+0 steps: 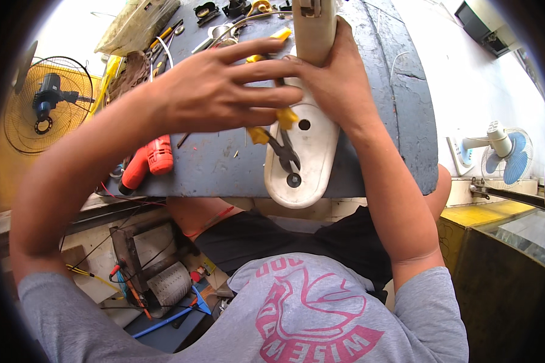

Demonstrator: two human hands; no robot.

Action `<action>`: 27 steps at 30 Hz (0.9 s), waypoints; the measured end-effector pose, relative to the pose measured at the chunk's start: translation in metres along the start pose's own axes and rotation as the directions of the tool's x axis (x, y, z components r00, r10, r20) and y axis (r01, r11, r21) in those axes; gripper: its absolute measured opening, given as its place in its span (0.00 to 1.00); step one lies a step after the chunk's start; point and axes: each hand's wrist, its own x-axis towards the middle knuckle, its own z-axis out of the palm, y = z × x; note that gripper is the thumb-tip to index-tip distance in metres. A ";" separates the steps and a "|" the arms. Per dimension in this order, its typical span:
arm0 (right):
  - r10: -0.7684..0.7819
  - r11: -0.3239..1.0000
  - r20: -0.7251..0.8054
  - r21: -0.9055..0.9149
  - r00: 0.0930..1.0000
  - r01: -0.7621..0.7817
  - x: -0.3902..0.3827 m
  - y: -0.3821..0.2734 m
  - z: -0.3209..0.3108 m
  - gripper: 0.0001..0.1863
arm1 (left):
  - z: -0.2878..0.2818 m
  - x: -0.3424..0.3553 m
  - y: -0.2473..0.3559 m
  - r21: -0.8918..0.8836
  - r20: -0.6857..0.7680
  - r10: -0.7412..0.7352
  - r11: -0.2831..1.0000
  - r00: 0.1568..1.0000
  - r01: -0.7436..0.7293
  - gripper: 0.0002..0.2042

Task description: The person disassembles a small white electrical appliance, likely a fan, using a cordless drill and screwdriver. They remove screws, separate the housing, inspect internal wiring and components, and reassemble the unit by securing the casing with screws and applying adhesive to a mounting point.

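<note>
A white fan stand with a long oval base (pixel 303 175) and a thick column (pixel 313 33) is held over the table's near edge. My right hand (pixel 339 78) is wrapped round the column. Pliers with yellow and dark handles (pixel 258 135) point their dark jaws (pixel 289 158) toward me, close above a round hole near the base's end. My left hand (pixel 236 88) lies across the pliers' handles with its fingers fairly straight and slightly blurred. Its thumb is hidden, and the grip shows only in part.
The grey table (pixel 218 160) carries a red power tool (pixel 148 160) at left, with hand tools and black parts farther back. A wire-caged fan (pixel 48 106) stands at the left, a blue-bladed fan (pixel 511 154) at the right. Below left lies a metal device (pixel 169 284) among cables.
</note>
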 end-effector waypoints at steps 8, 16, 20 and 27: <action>-0.067 0.997 -0.059 -0.046 0.996 0.064 0.000 0.005 0.003 0.44 | -0.054 -0.019 0.158 -0.030 0.416 -0.736 0.575 0.534 0.817 0.21; -0.084 0.974 -0.205 -0.222 0.975 0.037 -0.001 0.012 0.015 0.43 | -0.053 0.031 0.239 0.011 0.489 -0.859 0.181 0.153 0.983 0.25; -0.014 0.981 -0.178 -0.195 0.984 -0.021 0.002 0.014 0.016 0.51 | -0.051 0.040 0.248 0.015 0.475 -0.878 0.072 0.057 0.997 0.22; -0.076 0.974 -0.180 -0.223 0.981 0.035 0.004 0.018 0.016 0.50 | -0.054 0.048 0.236 0.111 0.518 -0.855 0.105 0.032 0.988 0.16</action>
